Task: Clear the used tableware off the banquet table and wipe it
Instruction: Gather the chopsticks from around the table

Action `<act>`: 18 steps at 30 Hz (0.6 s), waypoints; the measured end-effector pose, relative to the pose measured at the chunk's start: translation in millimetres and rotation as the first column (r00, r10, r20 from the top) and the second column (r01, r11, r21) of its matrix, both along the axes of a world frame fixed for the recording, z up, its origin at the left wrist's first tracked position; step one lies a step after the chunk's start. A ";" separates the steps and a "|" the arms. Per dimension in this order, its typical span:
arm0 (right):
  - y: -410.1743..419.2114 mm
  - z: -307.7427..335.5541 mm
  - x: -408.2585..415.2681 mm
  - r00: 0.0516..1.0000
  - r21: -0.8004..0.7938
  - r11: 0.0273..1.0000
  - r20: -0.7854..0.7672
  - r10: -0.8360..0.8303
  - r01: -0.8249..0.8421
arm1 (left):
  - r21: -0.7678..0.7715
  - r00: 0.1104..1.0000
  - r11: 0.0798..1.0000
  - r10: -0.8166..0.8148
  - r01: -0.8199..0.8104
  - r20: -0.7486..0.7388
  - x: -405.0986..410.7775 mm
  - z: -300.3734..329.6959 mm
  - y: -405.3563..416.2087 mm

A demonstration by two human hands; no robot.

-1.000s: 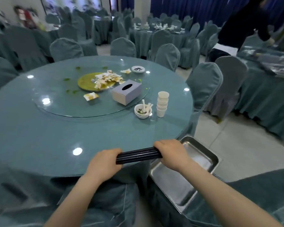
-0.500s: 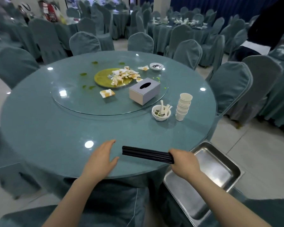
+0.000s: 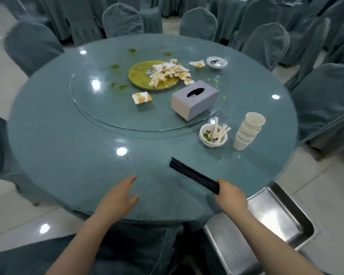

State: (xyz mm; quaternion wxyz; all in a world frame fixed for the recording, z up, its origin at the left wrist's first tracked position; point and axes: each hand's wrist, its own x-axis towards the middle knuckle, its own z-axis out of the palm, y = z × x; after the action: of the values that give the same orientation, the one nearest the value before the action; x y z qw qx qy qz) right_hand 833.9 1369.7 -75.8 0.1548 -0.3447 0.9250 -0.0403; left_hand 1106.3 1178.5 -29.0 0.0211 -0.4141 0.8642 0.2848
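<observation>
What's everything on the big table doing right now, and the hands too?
Black chopsticks: bundled, held at one end.
Right hand: grips the chopsticks.
Left hand: open, empty.
Paper cups: stacked, upright.
White bowl: dirty, spoons inside.
Tissue box: on the turntable.
Yellow plate: strewn with used napkins.
Metal tray: empty.

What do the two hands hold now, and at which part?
The right hand grips a bundle of black chopsticks at its near end. The left hand holds nothing, fingers straight over the table.
</observation>
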 end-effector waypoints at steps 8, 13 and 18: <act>-33.6 -23.9 -59.5 1.000 -0.022 1.000 0.012 0.020 -0.020 | 0.049 0.991 0.995 0.082 -0.088 0.106 -22.9 -21.1 -8.5; -50.6 -36.1 -81.3 0.997 -0.045 0.996 -0.011 0.080 -0.081 | 0.068 0.975 0.980 0.180 -0.189 0.128 -34.7 -30.2 -14.2; -49.4 -46.1 -94.1 0.994 -0.134 0.987 0.051 0.095 -0.087 | 0.104 0.965 0.967 0.215 -0.231 0.148 -43.2 -39.8 -11.8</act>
State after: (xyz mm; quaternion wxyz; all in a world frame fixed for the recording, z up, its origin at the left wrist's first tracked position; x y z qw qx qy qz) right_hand 739.9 1320.4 -121.9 0.1598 -0.3948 0.8988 -0.1037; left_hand 1063.2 1166.7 -68.8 0.0724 -0.5251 0.7899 0.3083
